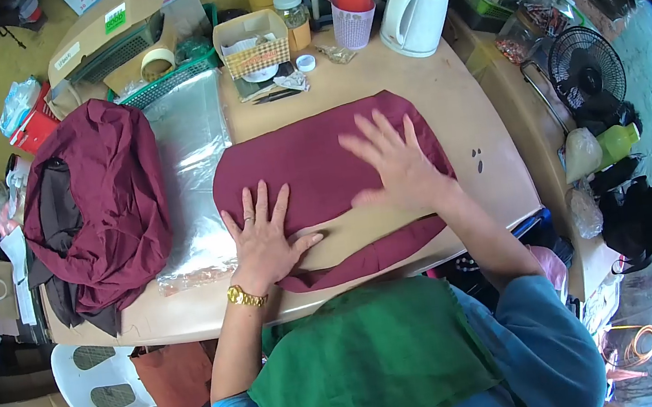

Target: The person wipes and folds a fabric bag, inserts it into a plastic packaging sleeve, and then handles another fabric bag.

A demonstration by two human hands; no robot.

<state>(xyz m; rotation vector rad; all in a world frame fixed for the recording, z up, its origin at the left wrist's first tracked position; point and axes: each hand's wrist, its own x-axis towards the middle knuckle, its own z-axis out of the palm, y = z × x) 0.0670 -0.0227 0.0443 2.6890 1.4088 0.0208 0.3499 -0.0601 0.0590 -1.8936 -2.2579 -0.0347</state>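
A maroon fabric piece (295,158) lies spread on the table in front of me, with a loose strip of the same cloth (374,255) curving along its near side. My left hand (265,240) rests on the fabric's near left corner, fingers spread, a gold watch on the wrist. Over the right part of the cloth is my right hand (399,161), its fingers apart and slightly blurred; whether it touches the cloth I cannot tell. Neither hand grips anything. To the left sits a crumpled heap of maroon and dark cloth (118,190).
Clear plastic sheets (193,163) lie between the heap and the fabric. Along the back stand a white electric kettle (416,10), a purple plastic cup (354,25), a glass jar (292,18) and a patterned box (251,44). A black fan (586,66) is at the right.
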